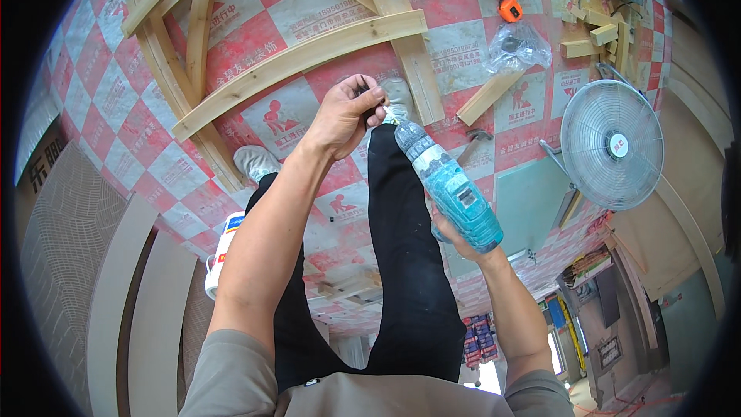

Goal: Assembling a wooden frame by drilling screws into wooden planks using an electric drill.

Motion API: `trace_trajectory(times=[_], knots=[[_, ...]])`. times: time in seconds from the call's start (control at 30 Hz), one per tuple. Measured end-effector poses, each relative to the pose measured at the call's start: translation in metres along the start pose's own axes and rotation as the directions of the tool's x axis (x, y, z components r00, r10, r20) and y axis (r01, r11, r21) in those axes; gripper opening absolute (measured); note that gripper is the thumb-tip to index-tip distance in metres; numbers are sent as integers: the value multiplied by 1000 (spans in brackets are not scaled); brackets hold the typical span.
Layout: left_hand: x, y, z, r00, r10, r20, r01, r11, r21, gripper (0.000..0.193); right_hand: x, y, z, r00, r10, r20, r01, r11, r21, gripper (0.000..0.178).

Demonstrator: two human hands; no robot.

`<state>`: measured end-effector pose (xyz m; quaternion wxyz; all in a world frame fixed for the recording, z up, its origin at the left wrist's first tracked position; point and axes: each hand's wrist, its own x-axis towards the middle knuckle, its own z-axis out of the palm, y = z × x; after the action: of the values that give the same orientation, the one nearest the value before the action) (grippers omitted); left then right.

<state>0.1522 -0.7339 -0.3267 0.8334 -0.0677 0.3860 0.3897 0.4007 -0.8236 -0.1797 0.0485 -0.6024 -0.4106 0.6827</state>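
Clock directions taken from the left hand, 12 toward top of view. Nearest: left hand [353, 116], thumb and index together in a pinch right at the nose end of the teal power drill [455, 189]. Something small sits in or by the pinch; can't tell what, or whether it touches the drill. Right hand [457, 238] clamped on the drill, wrapped under its rear; grip mostly hidden by the body.

Key relation: drill body lies at 4 o'clock from left hand, long axis running 11 to 5, nose at the 11 end pointing up toward the left fingertips, fat end at 5. Right hand holds the drill itself; left hand is nearer the nose.

White jug [222, 255] at 7 to 8 o'clock, partly behind left forearm. White shoe [399, 99] just beyond the drill nose.

Farther: wooden beam [309, 55] at 11, part of a timber frame on the red-and-white floor covering [96, 112]. Hammer [480, 136] and loose wood piece [490, 96] at 3. Clear plastic bag [519, 48] and orange tape measure [509, 9] at 2, wood offcuts [602, 35] past them. Standing fan [617, 147] at 3, well apart.
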Motion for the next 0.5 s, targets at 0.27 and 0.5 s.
trace_trajectory(times=[0.27, 0.5], knots=[[-5, -3, -4, 993, -97, 68, 96, 995, 11, 15, -1, -3, -1, 992, -126, -22, 125, 991, -43, 12], [-13, -13, -7, 992, -112, 62, 113, 993, -24, 17, -5, -3, -6, 995, -93, -24, 91, 995, -51, 20]])
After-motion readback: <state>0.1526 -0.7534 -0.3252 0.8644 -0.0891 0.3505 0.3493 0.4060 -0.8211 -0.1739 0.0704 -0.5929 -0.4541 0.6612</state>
